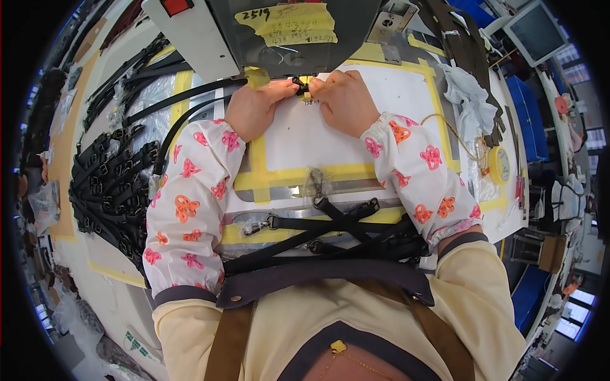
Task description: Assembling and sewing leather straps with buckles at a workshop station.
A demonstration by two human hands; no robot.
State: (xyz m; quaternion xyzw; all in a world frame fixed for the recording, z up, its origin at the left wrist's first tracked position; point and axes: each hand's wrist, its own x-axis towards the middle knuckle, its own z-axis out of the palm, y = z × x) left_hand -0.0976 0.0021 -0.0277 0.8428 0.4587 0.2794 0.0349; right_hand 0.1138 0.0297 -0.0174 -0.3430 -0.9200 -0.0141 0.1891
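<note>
I watch remotely as open room spans the white sheet (305, 143) between patterned sleeves (190, 198); a grey machine head (356, 38) bars passage above the hands (251, 111), black straps (346, 222) cross the near side, and buckled straps (108, 184) heap at left.

Machine head (286, 57) at far side of table (508, 219); left hand (253, 109), right hand (348, 105) before it, over sheet (298, 143). Strap (184, 100) runs leftward from left hand. Buckled straps (108, 181) heaped left (beside left sleeve (190, 213)); other straps (298, 239) between sheet and person (305, 311). Plastic bag (469, 101) right, tape roll (502, 165) nearer.
</note>
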